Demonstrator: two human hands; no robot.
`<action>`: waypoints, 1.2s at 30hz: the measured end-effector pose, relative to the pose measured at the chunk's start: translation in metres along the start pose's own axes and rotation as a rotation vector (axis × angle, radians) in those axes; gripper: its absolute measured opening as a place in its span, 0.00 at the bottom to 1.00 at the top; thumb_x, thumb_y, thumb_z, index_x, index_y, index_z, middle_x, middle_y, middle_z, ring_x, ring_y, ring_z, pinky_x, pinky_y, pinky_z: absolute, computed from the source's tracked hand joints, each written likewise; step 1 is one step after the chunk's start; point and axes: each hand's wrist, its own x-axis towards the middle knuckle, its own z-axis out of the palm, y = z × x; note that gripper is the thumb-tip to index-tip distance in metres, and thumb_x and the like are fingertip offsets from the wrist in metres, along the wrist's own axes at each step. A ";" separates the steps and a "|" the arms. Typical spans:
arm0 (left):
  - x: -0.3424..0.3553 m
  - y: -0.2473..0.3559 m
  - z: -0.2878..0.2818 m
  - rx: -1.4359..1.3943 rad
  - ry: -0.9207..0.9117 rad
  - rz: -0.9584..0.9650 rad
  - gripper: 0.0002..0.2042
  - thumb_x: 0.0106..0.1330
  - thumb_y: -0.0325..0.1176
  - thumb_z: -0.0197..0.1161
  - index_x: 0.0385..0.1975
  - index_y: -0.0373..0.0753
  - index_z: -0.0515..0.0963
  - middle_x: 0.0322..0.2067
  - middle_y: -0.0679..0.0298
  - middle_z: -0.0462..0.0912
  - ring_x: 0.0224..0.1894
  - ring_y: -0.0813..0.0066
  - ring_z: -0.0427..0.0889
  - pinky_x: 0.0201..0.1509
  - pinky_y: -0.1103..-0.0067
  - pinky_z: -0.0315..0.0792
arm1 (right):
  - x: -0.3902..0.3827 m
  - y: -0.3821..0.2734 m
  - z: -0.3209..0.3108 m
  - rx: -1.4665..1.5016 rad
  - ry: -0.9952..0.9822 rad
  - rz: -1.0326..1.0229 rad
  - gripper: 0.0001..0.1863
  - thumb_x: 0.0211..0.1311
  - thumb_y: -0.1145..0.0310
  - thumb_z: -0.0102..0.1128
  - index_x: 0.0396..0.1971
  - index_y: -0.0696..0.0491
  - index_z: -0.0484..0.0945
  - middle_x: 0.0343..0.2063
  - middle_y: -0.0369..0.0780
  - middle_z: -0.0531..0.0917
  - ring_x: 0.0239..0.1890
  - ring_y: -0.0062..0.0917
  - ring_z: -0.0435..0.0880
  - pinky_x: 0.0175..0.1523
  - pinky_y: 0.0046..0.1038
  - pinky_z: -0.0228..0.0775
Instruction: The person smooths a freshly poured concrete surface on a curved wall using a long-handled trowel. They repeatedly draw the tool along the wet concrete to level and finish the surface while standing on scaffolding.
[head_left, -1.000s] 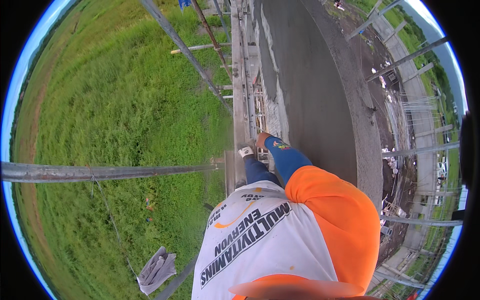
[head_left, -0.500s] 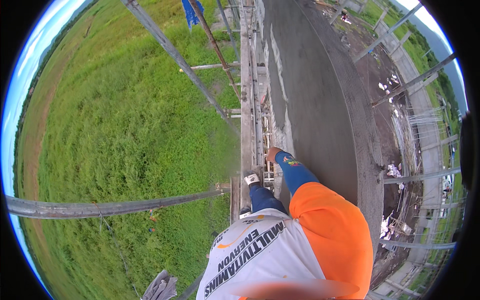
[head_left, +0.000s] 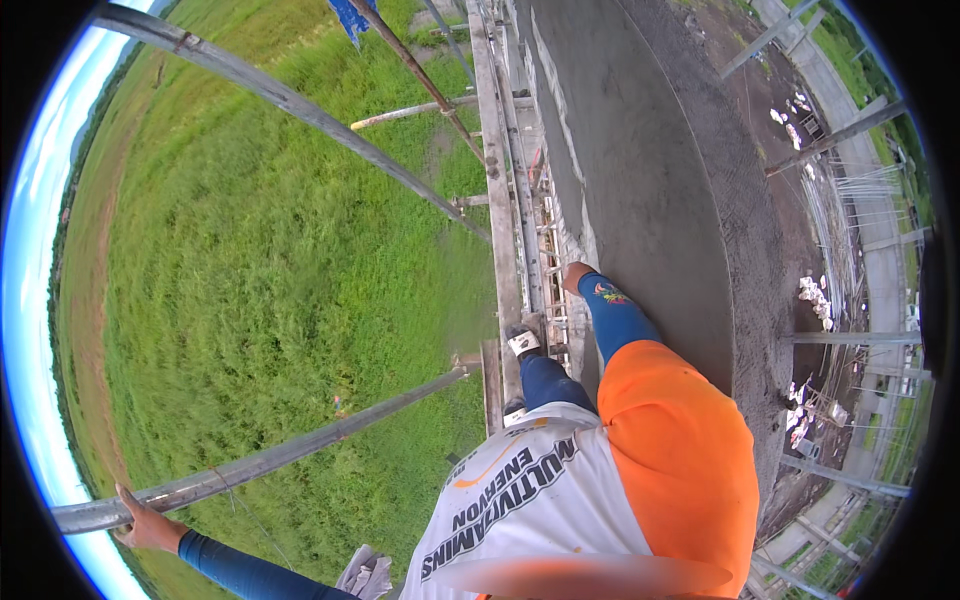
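Note:
My left hand (head_left: 146, 522) is wrapped round a grey metal pipe (head_left: 340, 429) at lower left. My right hand (head_left: 577, 278), at the end of a blue-sleeved arm, is curled at the left edge of a freshly plastered grey cement surface (head_left: 640, 170), beside its rough pale strip; what its fingers hold, if anything, is hidden. My shoes (head_left: 522, 340) and dark legs are on a narrow walkway of worn planks (head_left: 499, 260) running alongside that surface, with rungs or bars showing in the gap between them.
Metal poles (head_left: 300, 110), a brown pole (head_left: 430, 90) and a blue cloth (head_left: 351, 15) stand at upper left, high over green grass (head_left: 250, 280). Grey cloth (head_left: 365, 572) hangs low. On the right, far below, lie bare ground, white scraps (head_left: 814, 300) and concrete framing (head_left: 868, 260) with more poles.
My left hand has come into view and taken hold of the lower pipe. The view has shifted, so the pipe's near end sits lower and my right hand appears farther right.

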 end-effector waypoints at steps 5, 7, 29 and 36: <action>0.053 -0.024 -0.017 -0.017 -0.129 -0.140 0.41 0.60 0.47 0.77 0.64 0.23 0.67 0.60 0.44 0.77 0.58 0.53 0.79 0.59 0.56 0.79 | 0.003 -0.011 0.008 -0.109 -0.168 -0.005 0.20 0.60 0.61 0.55 0.40 0.61 0.88 0.45 0.55 0.86 0.49 0.47 0.87 0.56 0.41 0.78; 0.066 -0.042 -0.010 0.038 -0.044 -0.212 0.40 0.59 0.48 0.77 0.61 0.22 0.69 0.58 0.44 0.77 0.55 0.54 0.81 0.56 0.58 0.79 | 0.005 -0.023 0.002 0.067 -0.142 0.093 0.20 0.56 0.60 0.58 0.37 0.62 0.88 0.43 0.55 0.87 0.47 0.47 0.88 0.54 0.42 0.79; 0.084 -0.097 0.019 0.470 0.394 -0.141 0.42 0.49 0.52 0.78 0.46 0.14 0.70 0.40 0.39 0.83 0.39 0.47 0.83 0.44 0.59 0.77 | 0.058 -0.128 -0.211 1.010 -0.178 0.085 0.15 0.69 0.58 0.58 0.47 0.53 0.78 0.36 0.40 0.85 0.33 0.30 0.86 0.34 0.34 0.81; 0.081 -0.105 0.013 0.617 0.362 -0.195 0.48 0.55 0.57 0.77 0.61 0.19 0.65 0.55 0.36 0.78 0.55 0.46 0.82 0.56 0.61 0.80 | 0.084 -0.214 -0.366 0.971 -0.034 -0.194 0.16 0.67 0.57 0.64 0.45 0.53 0.79 0.33 0.39 0.85 0.29 0.26 0.83 0.33 0.32 0.79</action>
